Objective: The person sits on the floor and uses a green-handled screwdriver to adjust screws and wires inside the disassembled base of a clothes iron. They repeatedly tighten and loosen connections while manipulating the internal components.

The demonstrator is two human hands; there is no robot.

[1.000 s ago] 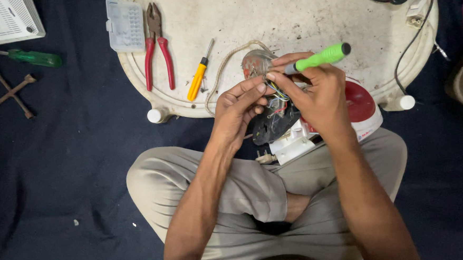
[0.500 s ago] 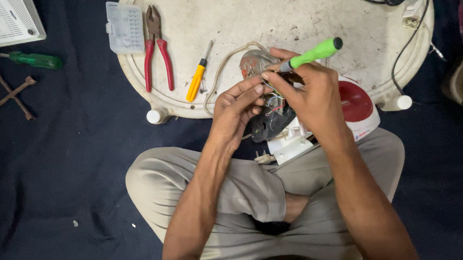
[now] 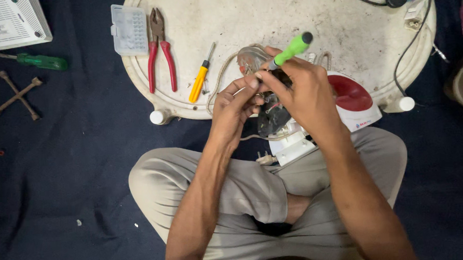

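right hand (image 3: 301, 92) grips a green screwdriver (image 3: 290, 50), tip angled down into a small dark part (image 3: 273, 117), probably electrical. left hand (image 3: 235, 103) pinches that part steady just below the round white desk (image 3: 289, 16).

Screwdrivers: 3, namely light-green handle (image 3: 292, 48) at 12 o'clock, yellow handle (image 3: 199, 80) at 11, dark-green handle (image 3: 38, 61) at 10. Red pliers (image 3: 159, 49): 1. Hands: 2. Cross wrench (image 3: 16, 96): 1. Clear parts box (image 3: 129, 30): 1.

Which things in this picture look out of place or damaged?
The white and red appliance hangs off the round table's rim, opened up, dark insides exposed. A green screwdriver and a cross-shaped wrench lie on the floor, apart from the table tools.
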